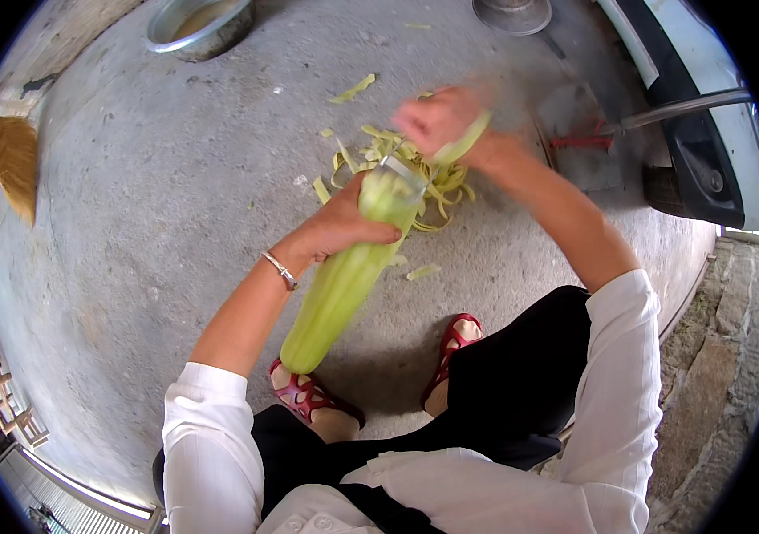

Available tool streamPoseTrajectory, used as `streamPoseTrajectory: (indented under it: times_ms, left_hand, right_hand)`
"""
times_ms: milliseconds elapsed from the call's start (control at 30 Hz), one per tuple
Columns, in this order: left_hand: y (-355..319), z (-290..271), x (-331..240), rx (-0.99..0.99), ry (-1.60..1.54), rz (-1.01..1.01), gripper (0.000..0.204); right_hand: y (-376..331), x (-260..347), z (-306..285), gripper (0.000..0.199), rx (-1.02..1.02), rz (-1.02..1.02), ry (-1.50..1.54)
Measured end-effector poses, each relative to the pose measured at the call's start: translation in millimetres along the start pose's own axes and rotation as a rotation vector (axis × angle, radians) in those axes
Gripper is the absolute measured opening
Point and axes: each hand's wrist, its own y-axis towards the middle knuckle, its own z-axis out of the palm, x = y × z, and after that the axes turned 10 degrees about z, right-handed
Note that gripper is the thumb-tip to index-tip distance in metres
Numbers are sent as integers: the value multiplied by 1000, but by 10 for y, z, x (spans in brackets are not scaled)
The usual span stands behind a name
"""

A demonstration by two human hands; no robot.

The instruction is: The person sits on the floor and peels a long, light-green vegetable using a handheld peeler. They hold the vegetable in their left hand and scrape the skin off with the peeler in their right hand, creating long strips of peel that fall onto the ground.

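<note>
A bare grey concrete floor (157, 178) fills the view, with the person squatting on it in red sandals (308, 396), black trousers and a white shirt. The landmark is the long pale green gourd (344, 280), held tilted: its lower end sits just above the sandal on the person's left, its upper end points away from the body toward the middle of the floor.

The left hand (348, 222) is closed around the gourd's upper part, fingers wrapped over it, a thin metal bangle (280, 270) on the wrist. Just beyond the gourd's upper end, the right hand (437, 120) is blurred; it is closed on a peeler (401, 169), whose metal blade lies at the gourd's tip, and a pale strip of peel (466, 142) runs across the hand.

On the floor past the gourd's tip lies a heap of yellow-green peelings (442, 191), with loose strips scattered around it and one beside the gourd's middle. Well beyond the gourd, at the far edge, stand a metal bowl (201, 27) and a second metal vessel (513, 13). To the right of the gourd, past the right arm, a vehicle's dark and white body (709, 151) rises. Far left of the gourd lies a woven basket (7, 160).
</note>
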Motion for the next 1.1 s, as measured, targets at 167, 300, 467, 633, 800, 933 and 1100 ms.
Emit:
streamPoseTrajectory:
  times_ms: [167, 300, 467, 633, 800, 933, 1100]
  left_hand:
    - [16, 57, 3, -15, 108, 56, 89]
    - [24, 41, 80, -21, 240, 82, 89]
    - [3, 51, -46, -22, 173, 37, 90]
    - [31, 51, 59, -38, 312, 113, 88]
    - [47, -43, 12, -324, 141, 231, 90]
    - [121, -32, -142, -504, -54, 295, 84]
    - [102, -13, -227, -697, -254, 360, 81]
  right_hand:
    - [-38, -386, 33, 23, 34, 96, -108]
    - [-104, -382, -135, 21, 93, 198, -94]
    - [-118, -94, 144, 22, 75, 103, 49]
    - [-257, -676, -2, 23, 130, 483, 66]
    - [-273, 54, 232, 26, 391, 1053, 982]
    - [-508, 342, 268, 31, 857, 949, 1493]
    - [-416, 513, 389, 41, 958, 681, 1596]
